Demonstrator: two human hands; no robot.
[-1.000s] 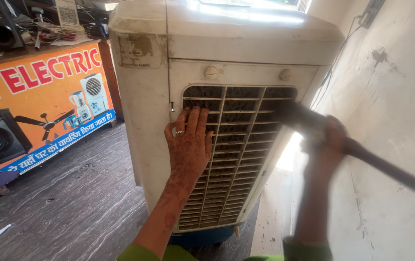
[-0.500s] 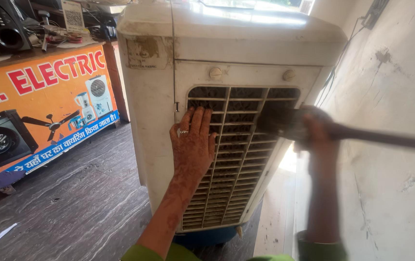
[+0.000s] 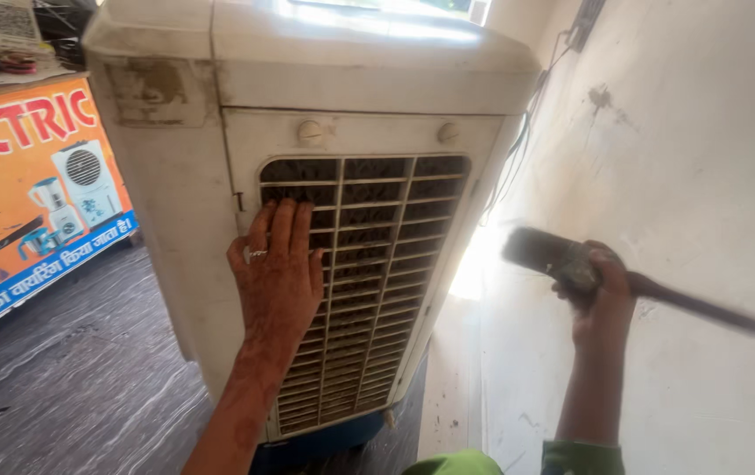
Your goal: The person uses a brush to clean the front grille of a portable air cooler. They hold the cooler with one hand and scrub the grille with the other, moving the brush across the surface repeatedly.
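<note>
Dusty cooler [image 3: 193,202], left hand [image 3: 277,274] flat on grille [image 3: 369,281], right hand [image 3: 602,295] gripping brush [image 3: 571,264] off to the side.

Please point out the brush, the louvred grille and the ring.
brush [image 3: 543,252], head view, on its dark bristles.
grille [image 3: 369,290], head view, on its middle slats.
ring [image 3: 257,254], head view, on the band round a left-hand finger.

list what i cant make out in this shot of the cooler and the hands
- Brush bristles: motion-blurred in the head view, as is the right hand gripping it.
- Air cooler interior: dark behind the grille slats.
- Grille patch under the left hand: covered by the palm.
- Cooler base: cut off by the bottom edge.
- Orange banner: cropped at the left edge.
</note>
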